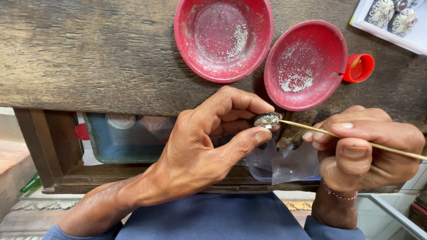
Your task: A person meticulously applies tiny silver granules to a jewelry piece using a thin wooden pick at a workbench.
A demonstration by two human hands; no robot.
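Blue cloth [213,220] is seen lowest in the view, across the lap, between the two forearms. Above it, the left hand [200,151] is raised in front of a worn wooden workbench [89,53]. A small round silver filigree ornament [266,120] is pinched between the thumb and fingertips of this hand, which are closed upon its rim. The ornament is held just below the front edge of the bench, under the gap between the two bowls.

A thin pale wooden stick [356,140] is gripped in the right hand [369,146], the thumb and fingers being closed around its shaft. The tip of the stick is brought against the right side of the ornament. A red and white beaded bracelet [340,194] is worn on the right wrist.

On the bench top, a large round red bowl [223,38] containing a few tiny silver granules is placed left of a second, smaller red bowl [306,64] holding a larger patch of granules. A small red cap [358,68] is set touching the rim of the second bowl on its right. A white tray [391,22] bearing further filigree pieces is partly visible at the upper right corner.

Beneath the bench, a blue-grey tray [118,146] is located in an open compartment, and clear plastic bags [284,164] are seen below the ornament.
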